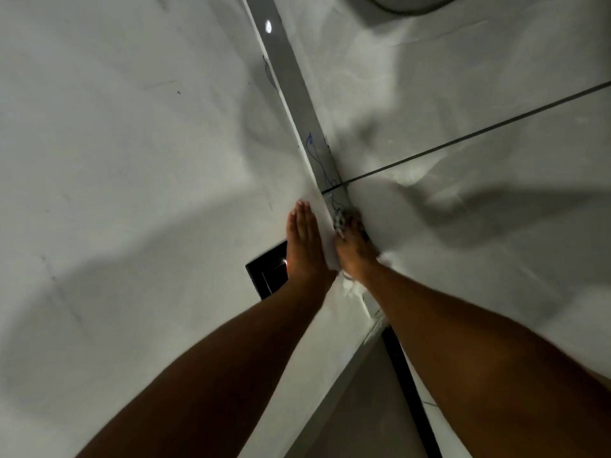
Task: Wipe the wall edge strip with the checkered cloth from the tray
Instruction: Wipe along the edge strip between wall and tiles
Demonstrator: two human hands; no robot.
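With the left hand [302,241] flat and open, the right hand [355,247], clamped on the checkered cloth [340,223], should press firmly along the grey edge strip [297,94], over its blue pen marks [314,153].

A pale wall [132,160] meets a grey edge strip [299,94] marked with blue scribbles [314,157]; a black switch plate [267,272] is set into it, a dark joint line [479,133] crossing the neighbouring face.

Both forearms are bare right up to where they leave view, with no sleeve, watch or band on either. The left hand [304,241] shows short, pale nails at its fingertips. The right hand [355,251] wears no ring that can be seen; its fingertips are hidden.
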